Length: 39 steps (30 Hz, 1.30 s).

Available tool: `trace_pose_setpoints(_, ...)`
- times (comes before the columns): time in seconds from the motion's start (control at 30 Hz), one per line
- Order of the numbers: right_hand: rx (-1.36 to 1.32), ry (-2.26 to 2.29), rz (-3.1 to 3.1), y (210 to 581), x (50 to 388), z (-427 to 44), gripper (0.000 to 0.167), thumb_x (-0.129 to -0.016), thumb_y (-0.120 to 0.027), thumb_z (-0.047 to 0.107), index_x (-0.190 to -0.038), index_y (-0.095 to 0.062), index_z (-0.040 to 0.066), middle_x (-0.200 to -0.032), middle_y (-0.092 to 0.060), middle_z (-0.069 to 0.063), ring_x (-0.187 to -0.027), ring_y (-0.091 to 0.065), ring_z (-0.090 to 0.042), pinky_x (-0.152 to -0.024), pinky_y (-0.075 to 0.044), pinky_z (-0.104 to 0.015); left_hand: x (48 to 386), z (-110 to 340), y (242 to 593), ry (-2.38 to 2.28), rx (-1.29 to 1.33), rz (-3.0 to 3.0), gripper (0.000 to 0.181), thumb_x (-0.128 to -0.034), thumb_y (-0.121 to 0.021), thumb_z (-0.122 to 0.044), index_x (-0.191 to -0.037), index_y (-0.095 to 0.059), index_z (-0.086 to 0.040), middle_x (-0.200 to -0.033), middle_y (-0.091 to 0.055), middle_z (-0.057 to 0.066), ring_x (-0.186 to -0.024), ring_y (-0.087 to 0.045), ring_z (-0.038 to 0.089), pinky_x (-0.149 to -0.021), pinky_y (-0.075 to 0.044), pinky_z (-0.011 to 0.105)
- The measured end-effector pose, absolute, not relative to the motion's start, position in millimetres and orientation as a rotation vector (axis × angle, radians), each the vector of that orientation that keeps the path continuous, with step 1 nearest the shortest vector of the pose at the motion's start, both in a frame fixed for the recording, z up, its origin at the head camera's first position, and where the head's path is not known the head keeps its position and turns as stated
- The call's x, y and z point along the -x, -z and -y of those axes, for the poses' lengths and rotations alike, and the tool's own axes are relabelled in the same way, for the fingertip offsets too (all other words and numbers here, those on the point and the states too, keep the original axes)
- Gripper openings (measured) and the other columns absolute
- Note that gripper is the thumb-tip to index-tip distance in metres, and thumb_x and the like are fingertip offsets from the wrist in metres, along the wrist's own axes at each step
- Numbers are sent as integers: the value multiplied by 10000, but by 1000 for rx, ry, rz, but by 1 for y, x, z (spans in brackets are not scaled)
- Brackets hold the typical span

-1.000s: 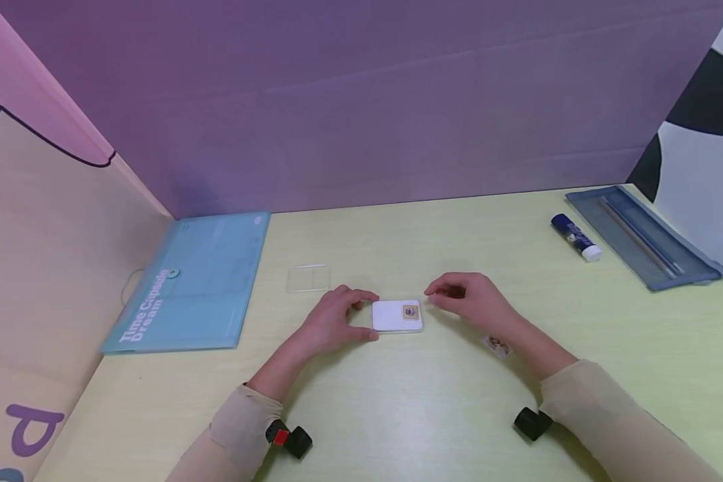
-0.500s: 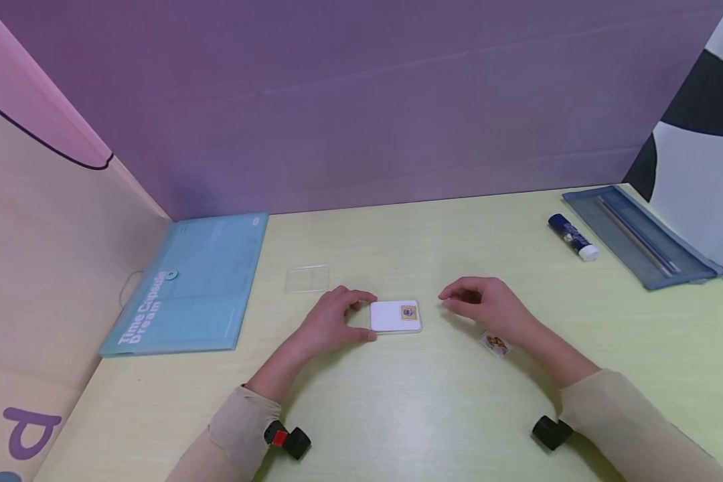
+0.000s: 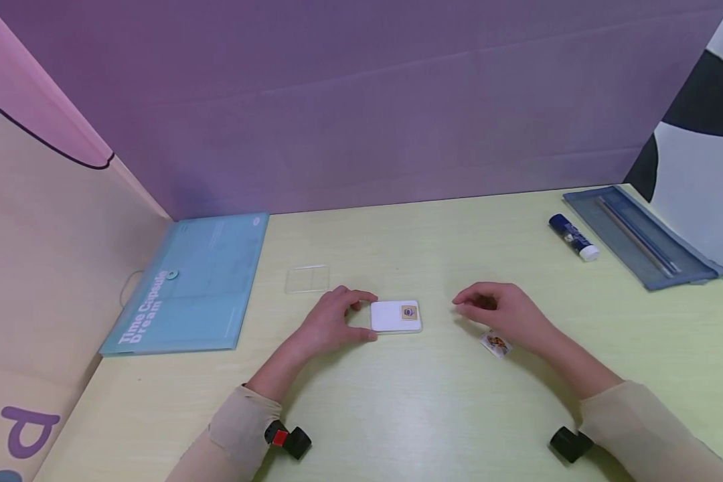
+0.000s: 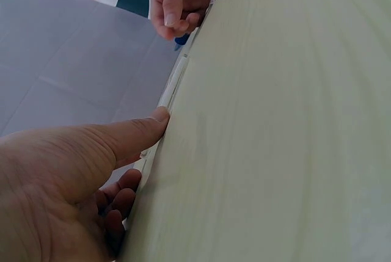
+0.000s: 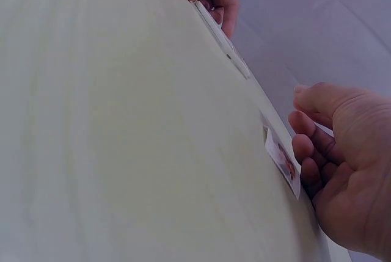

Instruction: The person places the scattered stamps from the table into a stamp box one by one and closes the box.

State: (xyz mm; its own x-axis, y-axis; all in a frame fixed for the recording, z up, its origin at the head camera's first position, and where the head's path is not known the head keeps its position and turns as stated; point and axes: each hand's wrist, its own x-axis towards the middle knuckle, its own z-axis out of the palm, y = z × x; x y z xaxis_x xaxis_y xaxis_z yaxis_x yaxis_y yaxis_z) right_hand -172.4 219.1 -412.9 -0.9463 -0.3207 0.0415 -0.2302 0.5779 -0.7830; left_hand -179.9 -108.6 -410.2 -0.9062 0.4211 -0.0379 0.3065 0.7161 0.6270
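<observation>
A thin white rounded rectangle (image 3: pixel 388 318) lies flat on the table, a small tan sticker (image 3: pixel 409 312) at its right end. My left hand (image 3: pixel 334 320) holds its left end, thumb at the near corner and index finger at the far one. In the left wrist view its edge (image 4: pixel 176 82) shows beyond the thumb. My right hand (image 3: pixel 503 311) is off to the right with fingers loosely bent, and I see nothing between the fingertips. Just below that hand lies a small picture sticker (image 3: pixel 495 344), tilted up slightly in the right wrist view.
A clear plastic frame (image 3: pixel 307 279) lies behind the left hand. The blue document folder (image 3: pixel 187 284) takes up the left side. At the back right are a glue stick (image 3: pixel 574 237) and a blue mesh pouch (image 3: pixel 645 237). A purple panel (image 3: pixel 361 107) stands along the back edge.
My right hand has drawn away from the white rectangle, to the right and slightly nearer me, which uncovers the picture sticker. The left hand has kept its hold.
</observation>
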Motion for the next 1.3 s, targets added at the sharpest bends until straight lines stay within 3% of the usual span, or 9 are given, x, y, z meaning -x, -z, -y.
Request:
trace_pose_setpoints(0.77, 425, 1307, -2720, 406, 145, -243, 181, -955, -720, 156, -1103, -729, 51, -913, -656, -25, -786, -550, -148, -654, -468, -229, 181, 108, 410, -950, -571, -2730, 588, -794, -887, -254, -1329, -649, -201, -1055, -549, 1, -949, -465, 199, -812, -411, 343)
trace_pose_setpoints(1.3, 368, 1276, -2723, 406, 128, -258, 267, -926, -761, 220, -1145, -714, 75, -889, -642, -21, -768, -559, -134, -588, -465, -251, 181, 109, 412, -960, -590, -2732, 580, -791, -889, -253, -1319, -655, -193, -1045, -546, -3, -943, -466, 196, -815, -411, 339)
